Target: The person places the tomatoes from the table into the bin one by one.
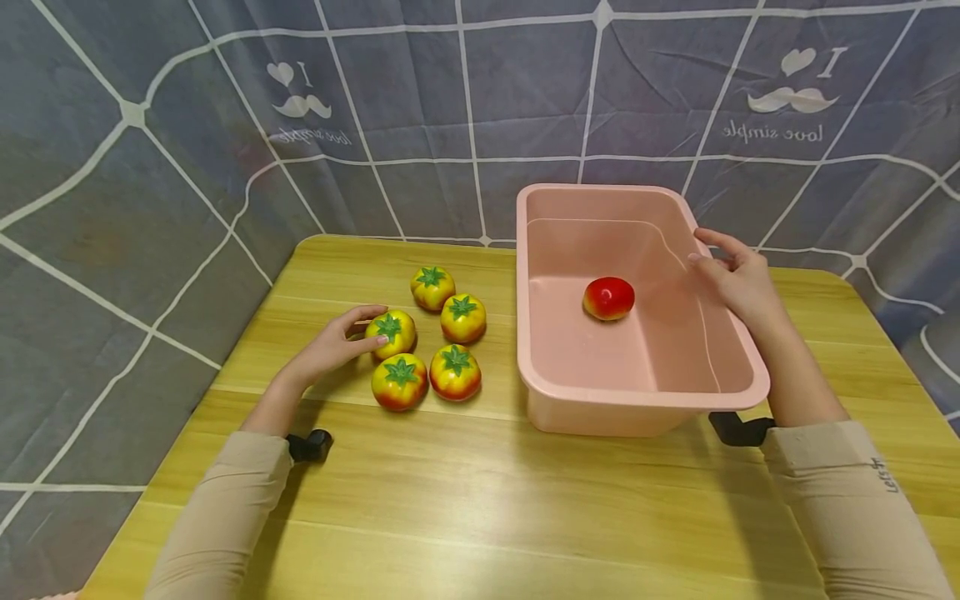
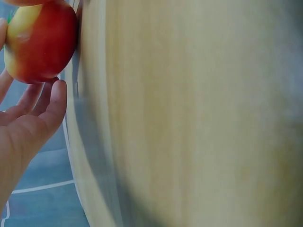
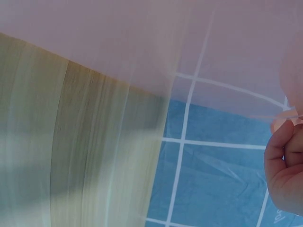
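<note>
My left hand (image 1: 337, 342) is at the left tomato (image 1: 393, 332) of a group on the table, thumb on its green leafy top and fingers round its far side. In the left wrist view a red and yellow tomato (image 2: 42, 42) shows close to the curved fingers. My right hand (image 1: 738, 279) grips the right rim of a pink plastic basin (image 1: 645, 398), with the thumb over the inside wall. A redder tomato (image 1: 608, 298) lies on its side in the basin. The right wrist view shows curled fingers (image 3: 284, 165) at the basin's edge.
Close by my left hand are more yellow-red tomatoes: a back one (image 1: 432, 288), a right one (image 1: 463, 318) and two front ones, left (image 1: 400, 382) and right (image 1: 455, 372). They stand on a wooden table (image 1: 420, 517). A grey checked cloth (image 1: 420, 92) hangs behind and at the sides.
</note>
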Demonstrator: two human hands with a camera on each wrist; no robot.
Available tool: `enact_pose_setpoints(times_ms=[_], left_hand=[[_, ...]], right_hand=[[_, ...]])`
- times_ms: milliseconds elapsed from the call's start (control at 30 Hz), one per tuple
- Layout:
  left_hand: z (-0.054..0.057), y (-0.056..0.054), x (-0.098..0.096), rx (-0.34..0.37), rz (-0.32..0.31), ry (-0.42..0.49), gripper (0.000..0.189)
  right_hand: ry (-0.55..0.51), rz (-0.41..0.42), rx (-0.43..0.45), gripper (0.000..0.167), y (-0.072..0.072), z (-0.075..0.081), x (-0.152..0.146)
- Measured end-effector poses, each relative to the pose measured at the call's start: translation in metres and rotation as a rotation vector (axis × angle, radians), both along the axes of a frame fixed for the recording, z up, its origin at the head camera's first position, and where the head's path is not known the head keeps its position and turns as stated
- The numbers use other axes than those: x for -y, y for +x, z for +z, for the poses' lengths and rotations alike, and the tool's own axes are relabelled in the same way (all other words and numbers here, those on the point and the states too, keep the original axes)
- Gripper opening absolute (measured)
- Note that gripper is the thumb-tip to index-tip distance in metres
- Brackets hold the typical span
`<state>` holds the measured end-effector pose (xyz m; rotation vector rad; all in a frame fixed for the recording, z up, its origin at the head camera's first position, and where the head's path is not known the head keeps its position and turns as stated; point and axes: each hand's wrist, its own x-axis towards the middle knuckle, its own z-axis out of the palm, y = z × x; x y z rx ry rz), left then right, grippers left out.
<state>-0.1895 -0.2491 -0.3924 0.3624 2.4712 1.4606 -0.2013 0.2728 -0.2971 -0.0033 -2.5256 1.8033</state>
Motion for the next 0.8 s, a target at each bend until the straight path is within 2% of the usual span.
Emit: enact_pose_setpoints(times_ms=[300,667,800], left_hand=[[0.0,-0.001,-0.001,0.007,0.011,-0.004,0.059],[0.008,-0.002,0.0,0.018,0.066,0.026,0.057],[0.012,-0.003,0.001,0.009,0.081,0.015,0.057]], right_hand=[[0.01,-0.002,-0.002,0.052,0.0,-0.001,0.0],[0.001,0.003,0.012,0.053,0.0,0.002,0.001],[0.041,-0.01,0.015,0.054,0.0,0.002,0.002]])
